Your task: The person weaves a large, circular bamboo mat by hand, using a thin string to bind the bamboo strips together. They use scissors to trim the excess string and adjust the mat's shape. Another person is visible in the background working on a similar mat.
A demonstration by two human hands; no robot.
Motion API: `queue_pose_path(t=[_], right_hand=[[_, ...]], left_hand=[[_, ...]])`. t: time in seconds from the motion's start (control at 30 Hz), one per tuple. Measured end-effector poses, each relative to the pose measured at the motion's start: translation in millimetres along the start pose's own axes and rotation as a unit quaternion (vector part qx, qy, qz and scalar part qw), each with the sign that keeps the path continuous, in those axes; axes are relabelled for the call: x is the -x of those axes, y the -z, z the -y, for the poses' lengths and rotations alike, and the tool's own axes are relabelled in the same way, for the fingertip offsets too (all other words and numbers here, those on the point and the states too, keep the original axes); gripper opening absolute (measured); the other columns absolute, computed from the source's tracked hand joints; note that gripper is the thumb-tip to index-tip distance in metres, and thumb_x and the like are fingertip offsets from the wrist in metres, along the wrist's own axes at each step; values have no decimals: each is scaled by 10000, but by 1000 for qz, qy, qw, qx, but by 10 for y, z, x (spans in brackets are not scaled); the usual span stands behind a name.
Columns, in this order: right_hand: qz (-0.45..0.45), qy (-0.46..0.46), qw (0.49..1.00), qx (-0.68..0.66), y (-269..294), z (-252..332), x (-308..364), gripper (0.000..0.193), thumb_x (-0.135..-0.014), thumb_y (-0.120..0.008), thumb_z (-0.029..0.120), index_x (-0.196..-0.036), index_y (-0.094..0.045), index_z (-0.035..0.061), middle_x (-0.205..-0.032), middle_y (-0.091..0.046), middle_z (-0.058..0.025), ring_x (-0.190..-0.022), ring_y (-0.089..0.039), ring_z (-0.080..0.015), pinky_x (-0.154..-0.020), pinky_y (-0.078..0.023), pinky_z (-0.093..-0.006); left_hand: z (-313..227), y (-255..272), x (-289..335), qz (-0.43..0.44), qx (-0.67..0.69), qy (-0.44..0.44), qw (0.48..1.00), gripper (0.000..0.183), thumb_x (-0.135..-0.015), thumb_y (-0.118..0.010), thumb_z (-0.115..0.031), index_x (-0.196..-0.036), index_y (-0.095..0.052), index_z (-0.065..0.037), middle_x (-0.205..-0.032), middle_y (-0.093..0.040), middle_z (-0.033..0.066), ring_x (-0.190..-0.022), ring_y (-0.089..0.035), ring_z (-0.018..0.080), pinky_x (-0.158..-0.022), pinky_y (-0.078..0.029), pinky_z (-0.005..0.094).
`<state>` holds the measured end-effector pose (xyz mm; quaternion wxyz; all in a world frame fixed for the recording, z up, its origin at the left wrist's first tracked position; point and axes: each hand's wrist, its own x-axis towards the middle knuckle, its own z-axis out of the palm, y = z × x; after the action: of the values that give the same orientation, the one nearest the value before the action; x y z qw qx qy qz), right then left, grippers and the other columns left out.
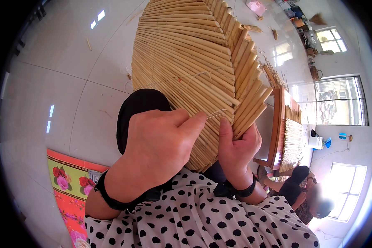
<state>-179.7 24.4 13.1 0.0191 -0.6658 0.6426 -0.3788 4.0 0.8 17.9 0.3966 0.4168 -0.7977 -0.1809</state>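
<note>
Stalk mat (pixel 182 45), directly before polka-dot garment (pixel 202 215); stalk ends (pixel 253 109) gripped in right hand (pixel 239 152), presumably for steadiness; pale thread (pixel 217 112) pinched in left hand's (pixel 159 136) closed fingers, seemingly for tension.

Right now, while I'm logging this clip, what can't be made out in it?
All in the head view:
Left hand: its curled fingers are hidden behind its own back, as is the near end of the white thread.
Right hand: some fingers are hidden behind the stick panel.
Far end of the stick panel: cut off by the top edge.
Co-worker: face blurred.
</note>
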Motion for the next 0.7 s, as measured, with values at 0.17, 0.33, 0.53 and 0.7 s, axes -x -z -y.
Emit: queue_pose_path(t=[0.17, 0.33, 0.53, 0.7], right_hand=[[-4, 15, 1000, -27, -7, 12, -14, 243, -761, -744, 117, -930, -608, 9, -782, -601, -113, -646, -606, -324, -572, -480, -363], [0, 37, 999, -12, -5, 58, 1, 243, -746, -732, 82, -941, -610, 2, -779, -591, -115, -637, -596, -324, -564, -481, -358], [34, 83, 994, -61, -39, 239, -16, 256, -741, -726, 67, -949, -602, -15, -760, -584, -110, -586, -583, -276, -490, -461, -330], [54, 158, 975, -146, -168, 376, 58, 306, -723, -736, 78, -982, -608, -23, -792, -585, -87, -601, -598, -227, -498, -494, -311]], left_hand=[[-66, 121, -77, 40, -66, -21, 997, 332, -625, -698, -36, -955, -695, -75, -639, -547, 11, -498, -528, 222, -460, -425, 331], [-31, 123, -69, 27, -37, -28, 999, 309, -641, -688, -15, -945, -692, -68, -616, -530, 24, -500, -538, 220, -453, -420, 334], [13, 325, 18, 25, 15, 1, 1000, 223, -741, -660, 36, -952, -693, -27, -580, -535, 56, -473, -514, 215, -440, -382, 297], [41, 577, 319, 44, 4, 48, 998, 237, -741, -699, 13, -963, -710, -71, -561, -471, 51, -445, -453, 201, -421, -338, 312]])
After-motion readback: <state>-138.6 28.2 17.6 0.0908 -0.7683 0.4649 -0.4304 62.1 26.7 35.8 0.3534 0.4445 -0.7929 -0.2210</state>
